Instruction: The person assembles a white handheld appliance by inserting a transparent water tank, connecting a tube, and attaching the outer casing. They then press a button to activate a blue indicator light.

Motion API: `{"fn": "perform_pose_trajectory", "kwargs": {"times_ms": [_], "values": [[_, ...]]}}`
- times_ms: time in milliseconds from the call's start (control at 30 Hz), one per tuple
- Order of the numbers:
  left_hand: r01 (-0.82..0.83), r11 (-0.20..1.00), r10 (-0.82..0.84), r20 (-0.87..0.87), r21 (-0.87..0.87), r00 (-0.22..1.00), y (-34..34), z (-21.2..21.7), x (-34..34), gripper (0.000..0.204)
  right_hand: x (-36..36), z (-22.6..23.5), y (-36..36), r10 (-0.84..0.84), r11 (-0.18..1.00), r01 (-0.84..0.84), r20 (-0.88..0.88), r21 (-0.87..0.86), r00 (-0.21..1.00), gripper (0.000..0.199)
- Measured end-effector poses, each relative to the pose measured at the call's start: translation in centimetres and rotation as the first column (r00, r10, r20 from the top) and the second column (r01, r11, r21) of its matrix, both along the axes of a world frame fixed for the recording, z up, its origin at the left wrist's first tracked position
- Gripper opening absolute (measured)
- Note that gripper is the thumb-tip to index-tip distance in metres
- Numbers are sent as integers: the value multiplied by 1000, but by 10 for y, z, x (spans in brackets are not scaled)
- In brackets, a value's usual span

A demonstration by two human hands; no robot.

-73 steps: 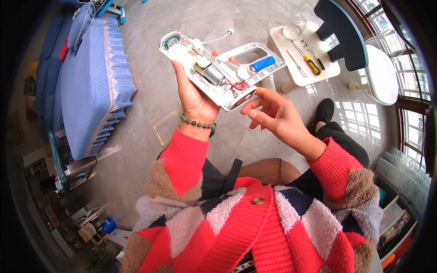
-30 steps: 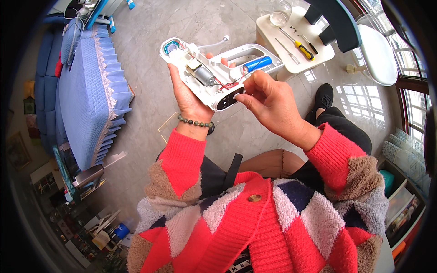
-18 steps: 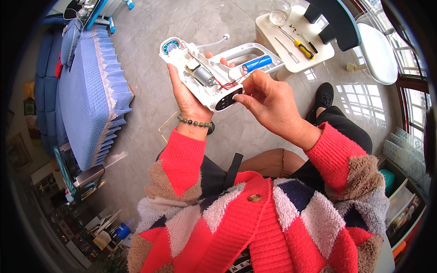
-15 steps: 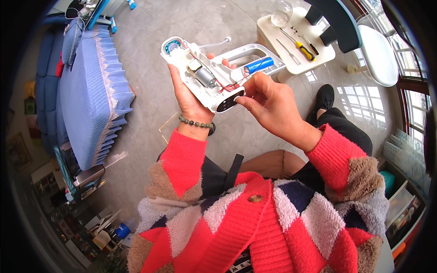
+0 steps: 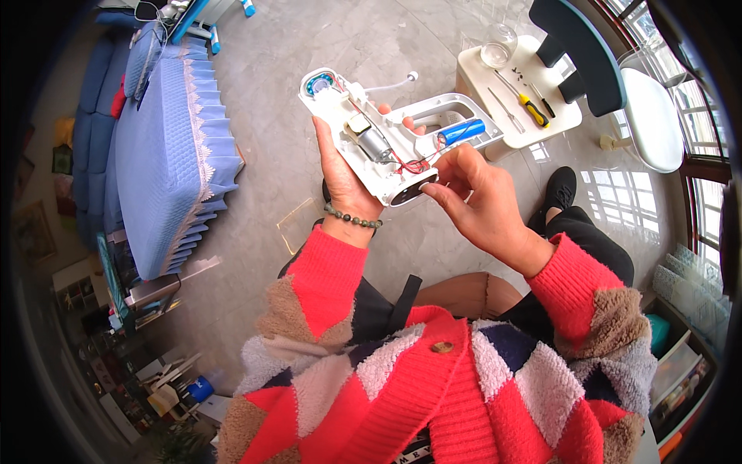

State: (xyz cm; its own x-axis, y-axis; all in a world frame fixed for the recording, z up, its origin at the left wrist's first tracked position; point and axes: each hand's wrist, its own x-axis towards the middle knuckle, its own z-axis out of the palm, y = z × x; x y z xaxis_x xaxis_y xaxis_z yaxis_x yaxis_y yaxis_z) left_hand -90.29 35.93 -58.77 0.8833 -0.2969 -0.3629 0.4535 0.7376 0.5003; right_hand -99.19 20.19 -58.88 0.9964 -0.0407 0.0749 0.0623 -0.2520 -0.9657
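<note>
An opened white appliance housing (image 5: 334,109) with a loop handle rests in my left hand (image 5: 340,166), palm beneath it and fingers curled around its far side. Inside sit a silver motor (image 5: 375,145), a ring-shaped blue part (image 5: 318,84) and a bunch of red wires (image 5: 413,165). A blue cylindrical battery (image 5: 462,132) lies along the handle side. On the near end is a dark oval panel (image 5: 405,195). My right hand (image 5: 488,207) pinches that panel's right edge between thumb and forefinger; its other fingers are curled and partly hidden.
To the far right, a cream stool (image 5: 558,124) bears a yellow-black screwdriver (image 5: 533,113), slimmer tools, small dark screws and a clear jar (image 5: 495,53). Beside it stands a chair with a white seat (image 5: 651,116). A blue quilted cover (image 5: 161,174) drapes furniture on the left.
The whole view has shifted, so hands and housing appear further right and slightly lower. My right thumb and forefinger stay at the dark panel's edge, and my left hand keeps its hold.
</note>
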Motion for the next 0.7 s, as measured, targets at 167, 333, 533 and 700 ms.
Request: {"fn": "perform_pose_trajectory", "kwargs": {"times_ms": [167,333,533,700], "values": [[7,1000,-7,23,-15,1000,1,-1,-1,70,-1,1,-1,21,1000,-21,5,-20,1000,31],[20,1000,-20,39,-6,999,1,-1,0,70,-1,2,-2,29,999,-29,11,-26,1000,31],[7,1000,-8,27,15,1000,0,1,-1,69,-1,2,-2,36,999,-35,18,-35,999,31],[31,999,-30,37,-18,999,1,0,-1,68,-2,4,-2,37,999,-37,4,-32,999,32]]}}
